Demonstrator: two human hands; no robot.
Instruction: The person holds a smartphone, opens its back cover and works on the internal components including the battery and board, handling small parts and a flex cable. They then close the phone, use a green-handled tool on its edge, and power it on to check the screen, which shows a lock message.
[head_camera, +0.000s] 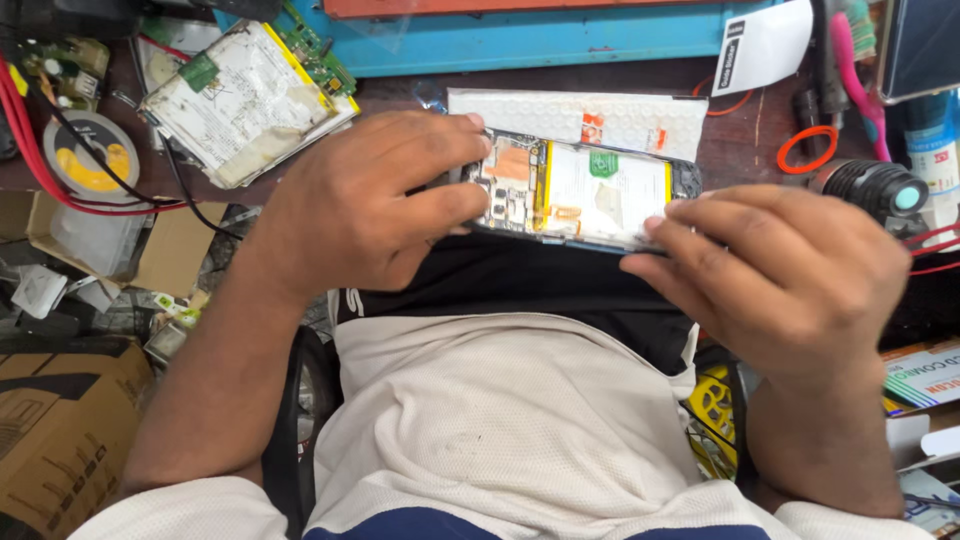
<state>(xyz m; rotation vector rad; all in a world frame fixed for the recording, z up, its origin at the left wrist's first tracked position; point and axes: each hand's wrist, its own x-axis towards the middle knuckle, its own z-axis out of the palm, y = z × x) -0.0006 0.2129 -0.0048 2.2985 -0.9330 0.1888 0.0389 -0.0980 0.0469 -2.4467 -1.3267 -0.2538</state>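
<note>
cluttered bench | left hand, right hand: fingers clasp opened phone | battery inside

Both forearms angle inward; the left hand curls its fingers closed in a grip, and the right hand pinches with fingertips extended.
</note>
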